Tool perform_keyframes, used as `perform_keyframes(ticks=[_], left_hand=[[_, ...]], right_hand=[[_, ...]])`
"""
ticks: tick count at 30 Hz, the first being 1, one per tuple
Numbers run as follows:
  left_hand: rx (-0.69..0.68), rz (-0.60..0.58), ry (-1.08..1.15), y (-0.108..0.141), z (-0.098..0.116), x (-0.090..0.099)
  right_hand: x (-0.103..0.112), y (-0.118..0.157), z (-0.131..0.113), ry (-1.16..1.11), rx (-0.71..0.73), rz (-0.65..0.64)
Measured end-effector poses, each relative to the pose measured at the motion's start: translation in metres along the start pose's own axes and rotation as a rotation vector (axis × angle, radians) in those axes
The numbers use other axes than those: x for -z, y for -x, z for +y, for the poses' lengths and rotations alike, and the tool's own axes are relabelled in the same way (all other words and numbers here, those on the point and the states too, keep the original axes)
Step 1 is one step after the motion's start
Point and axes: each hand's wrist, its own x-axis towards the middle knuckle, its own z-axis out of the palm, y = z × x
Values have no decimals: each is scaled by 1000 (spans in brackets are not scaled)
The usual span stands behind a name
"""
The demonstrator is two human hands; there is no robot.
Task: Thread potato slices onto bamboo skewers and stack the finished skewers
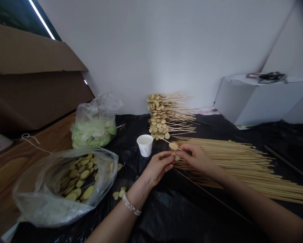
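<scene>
My right hand [195, 157] is closed around a thin bamboo skewer [163, 139], whose upper end points to the left. A pale potato slice [173, 145] is threaded on it. Just below, a second potato slice [176, 156] is pinched in the fingers of my left hand [159, 166], close against my right fingertips. Whether the skewer passes through this second slice is hidden. Loose bamboo skewers [232, 162] lie in a wide bundle under and beyond my right hand. Skewers loaded with potato slices [157, 123] are piled in front of my hands.
An open plastic bag [50, 212] of potato slices lies at the left. Behind it stands a knotted bag [93, 130] of pale green pieces. A white paper cup [145, 145] is beside my left hand. Black plastic sheeting [166, 216] covers the surface; a white box [265, 101] stands right.
</scene>
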Motion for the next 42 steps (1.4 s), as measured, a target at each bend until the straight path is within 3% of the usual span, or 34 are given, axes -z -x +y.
perform_keyframes(ticks=[7, 13, 24, 42], left_hand=[[-10, 44, 213, -3, 11, 3], [38, 145, 408, -10, 14, 8], [48, 161, 489, -13, 14, 11], [57, 97, 501, -15, 14, 15]], right_hand=[[10, -3, -1, 19, 30, 28], [26, -5, 9, 98, 24, -100], [51, -7, 8, 272, 53, -162], [55, -5, 8, 336, 145, -216]])
